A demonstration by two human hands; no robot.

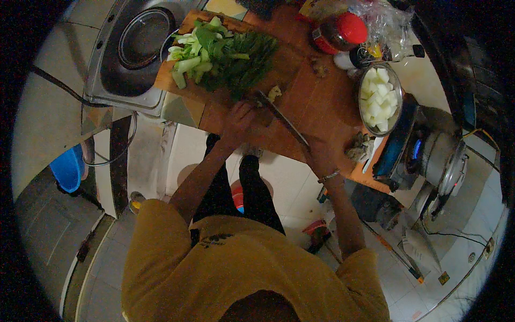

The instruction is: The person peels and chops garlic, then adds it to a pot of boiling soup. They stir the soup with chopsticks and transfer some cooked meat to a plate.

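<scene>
My right hand [320, 155] grips the handle end of a kitchen knife [286, 121], whose blade runs towards the upper left over a brown wooden board [322, 100]. Beside the blade's tip, my left hand [240, 118] rests on the board with bent fingers. Whether those fingertips pinch a small piece cannot be made out in the dim light. Just beyond the blade lies a pale yellowish chunk [275, 93], perhaps ginger. A heap of cut leafy greens [217, 52] with pale stalks covers the board's far left.
At upper left is a steel sink [124, 86] with a round pan in it. To the right, a bowl [380, 133] holds white cubes [379, 96]. Behind it stands a red-lidded jar [352, 28]. A lit gas stove [396, 149] with a lidded pot [438, 161] stands at far right.
</scene>
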